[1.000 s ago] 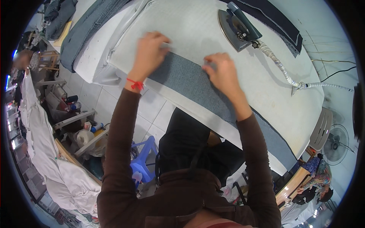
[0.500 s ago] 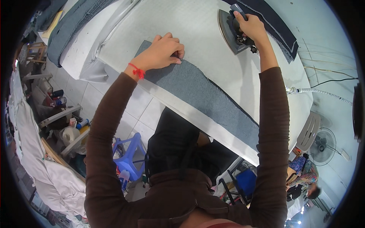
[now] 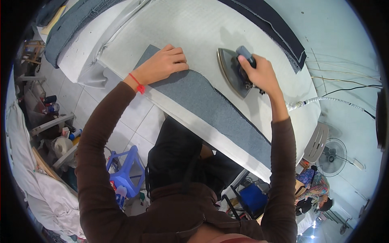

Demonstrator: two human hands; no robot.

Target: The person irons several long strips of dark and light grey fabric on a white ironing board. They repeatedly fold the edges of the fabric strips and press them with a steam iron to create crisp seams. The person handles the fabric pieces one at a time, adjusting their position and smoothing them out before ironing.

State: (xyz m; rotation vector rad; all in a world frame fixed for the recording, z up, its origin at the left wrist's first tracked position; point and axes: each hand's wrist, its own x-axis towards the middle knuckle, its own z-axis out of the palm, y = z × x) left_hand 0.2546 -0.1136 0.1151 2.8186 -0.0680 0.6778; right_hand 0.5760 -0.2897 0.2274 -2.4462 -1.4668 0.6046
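A long grey denim piece (image 3: 202, 99) lies along the near edge of the white padded ironing board (image 3: 178, 24). At its far left part, my left hand (image 3: 166, 64) is closed on its upper edge, with the fingers bent together; a red string is tied around that wrist. My right hand (image 3: 259, 75) grips the dark handle of a steam iron (image 3: 231, 75). The iron is above the board, beyond the denim and apart from it, its pointed metal sole partly showing. I cannot tell whether the sole touches the board.
Dark denim pieces (image 3: 279, 30) lie along the board's far right edge, and more grey denim (image 3: 67, 38) hangs at the far left. A white-wrapped hose (image 3: 312, 101) runs right from the iron. Below are a blue plastic stool (image 3: 127, 172), a fan (image 3: 333, 156) and another person (image 3: 314, 188).
The iron has come nearer and a little left, toward the denim, in my right hand. My left hand stays at the denim's upper edge. The whole view has shifted slightly.
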